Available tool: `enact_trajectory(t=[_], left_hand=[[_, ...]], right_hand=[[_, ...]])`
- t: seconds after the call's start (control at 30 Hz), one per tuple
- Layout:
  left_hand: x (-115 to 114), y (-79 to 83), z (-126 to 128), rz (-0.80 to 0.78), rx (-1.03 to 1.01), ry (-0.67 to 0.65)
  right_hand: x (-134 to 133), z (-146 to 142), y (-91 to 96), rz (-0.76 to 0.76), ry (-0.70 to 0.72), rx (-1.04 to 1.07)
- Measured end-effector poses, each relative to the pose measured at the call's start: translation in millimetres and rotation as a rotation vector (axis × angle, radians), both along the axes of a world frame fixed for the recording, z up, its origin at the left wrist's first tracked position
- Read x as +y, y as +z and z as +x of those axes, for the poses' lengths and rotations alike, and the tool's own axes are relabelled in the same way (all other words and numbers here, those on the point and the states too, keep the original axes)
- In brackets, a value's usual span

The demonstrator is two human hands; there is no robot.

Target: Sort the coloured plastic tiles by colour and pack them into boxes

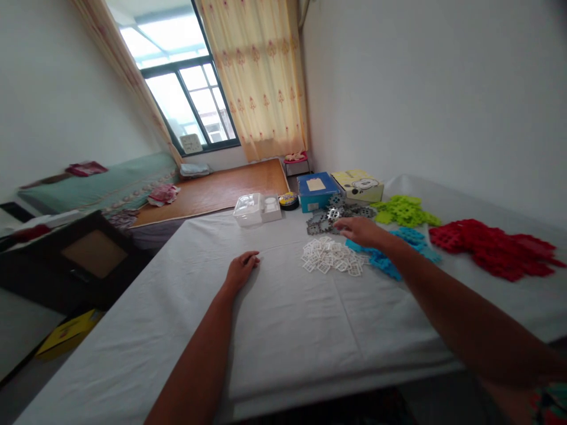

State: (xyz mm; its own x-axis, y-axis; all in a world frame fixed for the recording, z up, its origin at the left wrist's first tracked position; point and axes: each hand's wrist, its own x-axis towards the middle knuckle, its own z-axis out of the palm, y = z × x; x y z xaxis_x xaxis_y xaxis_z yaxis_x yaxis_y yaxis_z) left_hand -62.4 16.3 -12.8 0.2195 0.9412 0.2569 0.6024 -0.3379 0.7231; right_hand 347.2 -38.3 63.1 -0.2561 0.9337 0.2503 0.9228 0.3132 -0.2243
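My left hand rests on the white cloth of the table, its fingers curled in loosely with nothing visible in them. To its right lies a heap of small white square lattice pieces. Over the pile of grey interlocking plastic pieces reaches my right hand. Its fingers are pressed together at a grey piece and appear to pinch it; the exact contact is small and blurred. Blue pieces lie under and beside my right wrist, partly hidden by the forearm.
Green pieces and red pieces lie farther right, along the wall. At the back stand a clear plastic box, a white tray, a black-and-yellow round container, a blue box and a yellow box.
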Motion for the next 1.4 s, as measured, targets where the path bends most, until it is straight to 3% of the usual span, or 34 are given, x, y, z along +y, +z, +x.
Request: enact_trajectory(t=[0.1,0.23,0.3,0.43,0.57,0.67,0.77,0.87,0.93,1.03,1.13,1.4], left_hand=[[1.3,0.7,-0.2,0.007,0.022,-0.011],[4.3,0.2,0.1,0.020,0.088,-0.007],[5.6,-0.1,0.8,0.024,0.128,0.010],[5.7,3.8,3.8,-0.017,0.236,0.047],[5.8,14.7,9.4,-0.024,0.428,0.014],[9.7,24.5,14.5,-0.007,0.556,-0.079],[16.8,35.0,19.7,-0.009,0.612,-0.198],[25.0,45.3,24.7,-0.010,0.629,-0.267],[30.8,50.4,28.3,0.015,0.636,-0.273],[42.1,53.0,35.0,0.080,0.643,-0.243],[58.2,51.2,43.9,0.142,0.651,-0.203],[109.9,47.6,70.8,0.227,0.663,-0.081]], right_hand=[[-11.1,25.1,-19.0,-0.022,-0.047,-0.156],[-23.8,35.0,-45.0,-0.020,0.011,-0.270],[-26.9,39.0,-49.9,-0.017,-0.043,-0.300],[-29.5,48.9,-46.3,-0.075,-0.187,-0.320],[-30.4,36.4,-28.0,0.020,-0.204,-0.301],[-36.1,-2.5,-10.1,0.077,-0.042,-0.237],[-50.3,-57.0,-4.3,0.081,0.244,-0.135],[-67.5,-103.4,-18.4,0.119,0.485,-0.029],[-74.6,-120.6,-35.0,0.182,0.569,0.025],[-74.6,-125.3,-57.6,0.282,0.628,0.094],[-67.6,-118.1,-68.3,0.329,0.658,0.160],[-63.1,-109.5,-62.0,0.258,0.672,0.234]])
